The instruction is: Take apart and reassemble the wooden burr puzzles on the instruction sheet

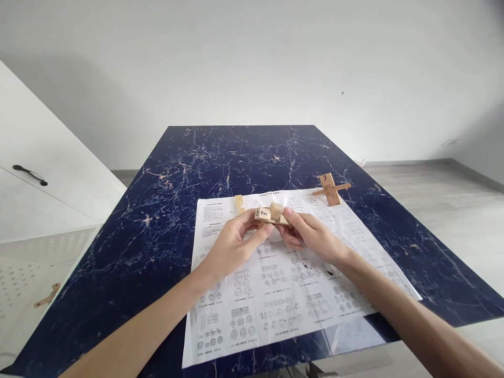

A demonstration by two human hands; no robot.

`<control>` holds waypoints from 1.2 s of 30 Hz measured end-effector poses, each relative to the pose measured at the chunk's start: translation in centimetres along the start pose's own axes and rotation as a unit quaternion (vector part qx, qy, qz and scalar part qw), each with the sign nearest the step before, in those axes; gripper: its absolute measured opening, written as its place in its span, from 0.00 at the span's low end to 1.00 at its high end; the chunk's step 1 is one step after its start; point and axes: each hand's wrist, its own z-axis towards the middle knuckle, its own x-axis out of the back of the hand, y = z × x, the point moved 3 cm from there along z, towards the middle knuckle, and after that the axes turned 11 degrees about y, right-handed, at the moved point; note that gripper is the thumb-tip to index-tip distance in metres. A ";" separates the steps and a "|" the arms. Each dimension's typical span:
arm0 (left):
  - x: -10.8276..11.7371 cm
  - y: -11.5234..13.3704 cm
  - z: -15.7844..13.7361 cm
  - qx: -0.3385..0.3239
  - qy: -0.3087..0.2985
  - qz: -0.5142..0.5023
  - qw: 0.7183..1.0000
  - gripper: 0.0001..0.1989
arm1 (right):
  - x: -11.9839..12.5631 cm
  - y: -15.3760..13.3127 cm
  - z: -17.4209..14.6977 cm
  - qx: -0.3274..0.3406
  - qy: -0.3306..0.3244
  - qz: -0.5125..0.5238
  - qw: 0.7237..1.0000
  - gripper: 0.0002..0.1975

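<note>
Above a printed sheet, both my hands hold a small wooden puzzle made of fitted blocks. My left hand grips its left end, with the thumb along the near side; handwritten marks, one like a 3, show on the block there. My right hand pinches the right end between thumb and fingers, some of them hidden under the puzzle. Just beyond my left hand, a notched wooden piece lies on the sheet. A cross-shaped group of wooden pieces rests at the sheet's far right corner.
The white instruction sheet, covered in small diagrams, lies on a dark blue marbled table. At the near edge is a clear plastic piece. Left of the table, another wooden piece sits on a lower white surface beside a cabinet.
</note>
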 end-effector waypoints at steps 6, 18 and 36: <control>0.1 -0.5 -0.1 0.004 0.047 0.043 0.998 0.17 | -0.3 -0.4 -0.3 -0.018 -0.037 0.000 0.999 0.33; 0.0 -0.9 0.1 0.054 0.038 -0.035 0.997 0.19 | -0.3 -0.9 -0.8 0.115 0.047 -0.166 0.978 0.29; -0.1 -0.3 0.0 -0.019 0.020 0.018 0.999 0.13 | 0.1 -0.3 -0.5 0.065 -0.003 -0.080 0.995 0.29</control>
